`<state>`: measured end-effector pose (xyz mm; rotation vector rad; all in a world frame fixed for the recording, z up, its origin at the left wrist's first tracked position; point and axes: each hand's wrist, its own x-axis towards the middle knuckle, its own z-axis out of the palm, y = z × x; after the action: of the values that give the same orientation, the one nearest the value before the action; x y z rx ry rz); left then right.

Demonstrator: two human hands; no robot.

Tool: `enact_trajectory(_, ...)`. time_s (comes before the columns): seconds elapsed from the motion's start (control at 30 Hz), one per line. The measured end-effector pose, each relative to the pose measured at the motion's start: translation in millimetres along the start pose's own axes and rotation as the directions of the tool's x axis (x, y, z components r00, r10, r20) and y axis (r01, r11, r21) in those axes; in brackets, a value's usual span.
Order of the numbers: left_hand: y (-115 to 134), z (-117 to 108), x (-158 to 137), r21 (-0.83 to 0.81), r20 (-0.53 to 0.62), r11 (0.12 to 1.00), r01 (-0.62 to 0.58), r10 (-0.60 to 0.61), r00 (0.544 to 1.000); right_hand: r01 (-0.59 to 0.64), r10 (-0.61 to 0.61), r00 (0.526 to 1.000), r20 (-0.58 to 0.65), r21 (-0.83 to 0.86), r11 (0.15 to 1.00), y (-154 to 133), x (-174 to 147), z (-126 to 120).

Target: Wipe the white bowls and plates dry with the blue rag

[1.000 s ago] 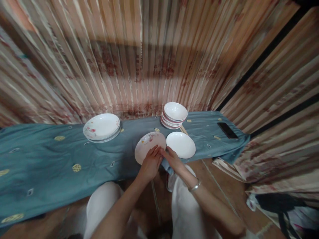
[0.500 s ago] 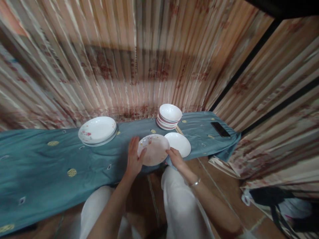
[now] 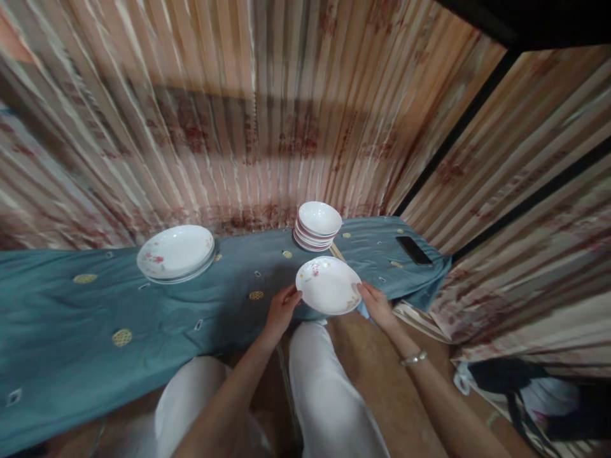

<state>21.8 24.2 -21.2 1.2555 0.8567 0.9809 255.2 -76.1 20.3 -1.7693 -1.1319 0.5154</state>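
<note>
Plate (image 3: 329, 286) bridges left hand (image 3: 281, 310) and right hand (image 3: 377, 305) at near edge of desk (image 3: 167, 318), bowls (image 3: 319, 219) beyond; fingers of each pinched on own side's rim, neither nearer; contact with desk unclear

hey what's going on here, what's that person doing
Someone's left hand and right hand hold a flowered dish between them, one at each side of its rim. Beyond it, a stack of bowls stands on the blue-green cloth. A stack of plates sits to the left, and a dark, phone-like object lies to the right.
</note>
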Motion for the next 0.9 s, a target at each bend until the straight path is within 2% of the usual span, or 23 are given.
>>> enact_trajectory(0.17, 2.8, 8.0, 6.5, 0.338, 0.081, 0.933, -0.124, 0.102, 0.991, 0.049, -0.038, 0.998, 0.055, -0.212, 0.976, 25.7, 21.3, -13.1)
enact_trajectory(0.3, 6.9, 11.4, 9.8, 0.496, 0.139, 0.851, -0.171, 0.117, 0.983, 0.083, -0.03, 0.992, 0.12, -0.462, 0.883, 29.2, 31.2, -19.0)
enact_trajectory(0.4, 6.5, 13.2, 12.5, 0.555, 0.179, 0.802, -0.22, 0.144, 0.973, 0.091, -0.001, 0.988, 0.157, -0.57, 0.817, 24.3, 35.6, -20.9)
enact_trajectory(0.57, 2.9, 14.8, 16.4, 0.615, 0.214, 0.742, -0.267, 0.169, 0.962, 0.113, 0.015, 0.98, 0.196, -0.623, 0.774, 17.7, 42.4, -20.9)
enact_trajectory(0.9, -1.4, 18.7, 19.4, 0.703, 0.23, 0.653, -0.284, 0.169, 0.958, 0.126, 0.09, 0.971, 0.221, -0.795, 0.593, 4.7, 47.7, -17.4)
